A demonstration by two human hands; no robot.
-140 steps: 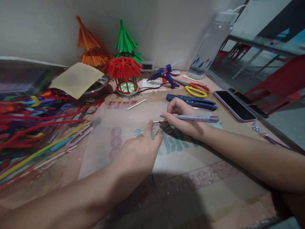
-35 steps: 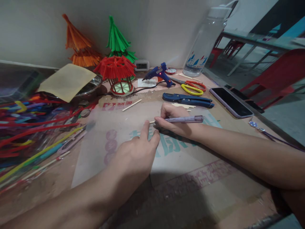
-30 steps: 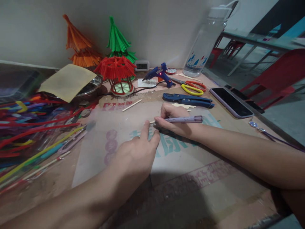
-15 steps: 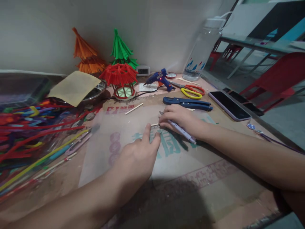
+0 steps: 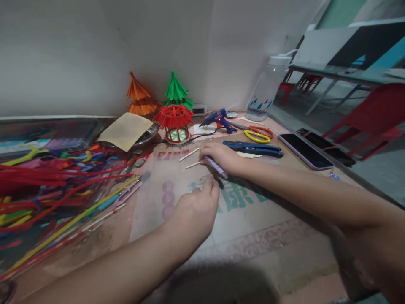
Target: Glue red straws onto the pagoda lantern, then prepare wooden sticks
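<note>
My right hand [image 5: 218,156] is closed around a slim lavender pen [image 5: 217,167], whose tip is hidden by the fingers. Its fingertips also meet the end of a short thin wooden stick [image 5: 192,165]. A second wooden stick [image 5: 189,154] lies just beyond, on the clear plastic sheet [image 5: 148,185] over printed cardboard. Closer to me, my left hand [image 5: 199,207] rests on the sheet with its fingers curled and its fingertips close together. Whatever may be between them is too small to make out.
Blue cutters [image 5: 253,147], scissors [image 5: 257,134] and a phone [image 5: 305,151] lie to the right. Behind are a glue gun [image 5: 220,120], a water bottle [image 5: 262,93] and a red-roofed model [image 5: 174,120]. Colourful pipe cleaners [image 5: 63,181] crowd the left.
My right hand has moved left and away from me with the pen and the short stick. My left fingers have come off the stick and drawn together. The view has tilted up.
</note>
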